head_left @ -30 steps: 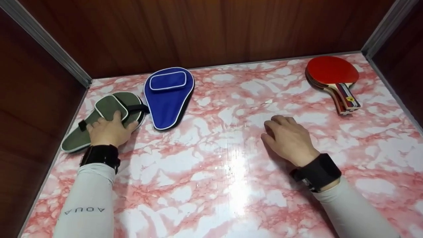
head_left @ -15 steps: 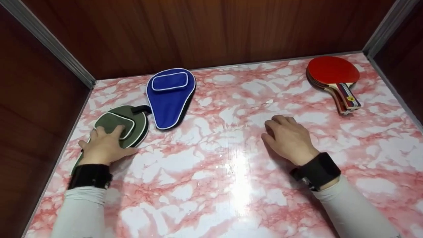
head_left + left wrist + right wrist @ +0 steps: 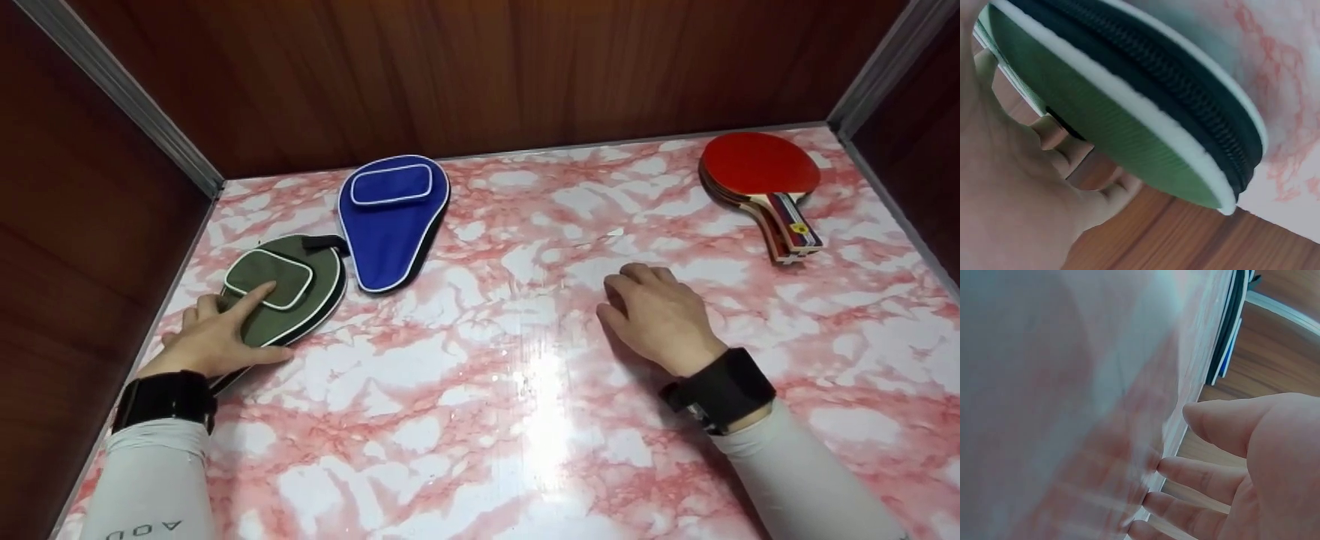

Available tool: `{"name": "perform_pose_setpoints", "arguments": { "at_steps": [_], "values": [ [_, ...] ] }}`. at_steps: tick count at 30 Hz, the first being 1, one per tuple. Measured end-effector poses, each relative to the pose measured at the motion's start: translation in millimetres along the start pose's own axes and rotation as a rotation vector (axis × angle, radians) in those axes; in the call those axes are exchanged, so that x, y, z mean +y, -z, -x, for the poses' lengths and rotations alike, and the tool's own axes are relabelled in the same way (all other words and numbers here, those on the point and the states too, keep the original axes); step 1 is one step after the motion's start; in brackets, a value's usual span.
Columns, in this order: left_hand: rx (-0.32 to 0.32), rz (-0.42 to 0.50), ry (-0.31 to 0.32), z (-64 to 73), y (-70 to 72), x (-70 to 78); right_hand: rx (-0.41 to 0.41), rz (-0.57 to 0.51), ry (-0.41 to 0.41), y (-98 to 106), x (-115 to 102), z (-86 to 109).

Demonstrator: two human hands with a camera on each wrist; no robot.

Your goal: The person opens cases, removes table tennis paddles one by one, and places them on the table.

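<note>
A green table tennis paddle case (image 3: 321, 281) with white piping and a front pocket lies at the left of the table. My left hand (image 3: 210, 334) rests on its narrower part, fingers spread, index finger over the pocket and thumb along the near edge. The case's handle end is hidden under that hand. In the left wrist view, the black zipper (image 3: 1185, 84) runs along the case's side. Just behind lies a blue paddle case (image 3: 386, 236), close to the green one's black strap (image 3: 324, 241). My right hand (image 3: 660, 319) rests on the table, fingers loosely bent, holding nothing.
Stacked table tennis paddles (image 3: 761, 161), the top one red, lie at the back right with handles toward me. Dark wooden panels (image 3: 525, 75) wall off the back and both sides of the marbled table (image 3: 450, 420).
The green case has been drawn toward me and turned, its handle end swinging nearer. My left hand has moved left and closer to me with it. The right hand stays put.
</note>
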State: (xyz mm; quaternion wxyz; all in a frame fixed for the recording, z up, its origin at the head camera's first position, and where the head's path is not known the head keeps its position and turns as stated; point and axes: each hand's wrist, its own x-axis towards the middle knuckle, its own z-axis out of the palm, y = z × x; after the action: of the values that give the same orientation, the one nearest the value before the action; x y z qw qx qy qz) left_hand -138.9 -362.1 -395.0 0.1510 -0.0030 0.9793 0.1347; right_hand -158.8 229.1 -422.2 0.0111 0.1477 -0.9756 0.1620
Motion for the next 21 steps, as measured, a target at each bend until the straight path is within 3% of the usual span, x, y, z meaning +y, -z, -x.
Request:
{"name": "perform_pose_setpoints", "arguments": {
  "at_steps": [4,10,21],
  "values": [
    [0.046,0.049,-0.031,-0.6,-7.7,-6.6,0.005,0.004,0.002,0,-1,0.7],
    [0.199,0.093,-0.049,-6.0,-31.1,-14.2,0.006,0.014,0.006,-1,0,1.3],
    [0.358,0.116,0.059,-22.7,-41.1,24.0,0.016,0.007,0.013,0,0,2.9]
  ]
}}
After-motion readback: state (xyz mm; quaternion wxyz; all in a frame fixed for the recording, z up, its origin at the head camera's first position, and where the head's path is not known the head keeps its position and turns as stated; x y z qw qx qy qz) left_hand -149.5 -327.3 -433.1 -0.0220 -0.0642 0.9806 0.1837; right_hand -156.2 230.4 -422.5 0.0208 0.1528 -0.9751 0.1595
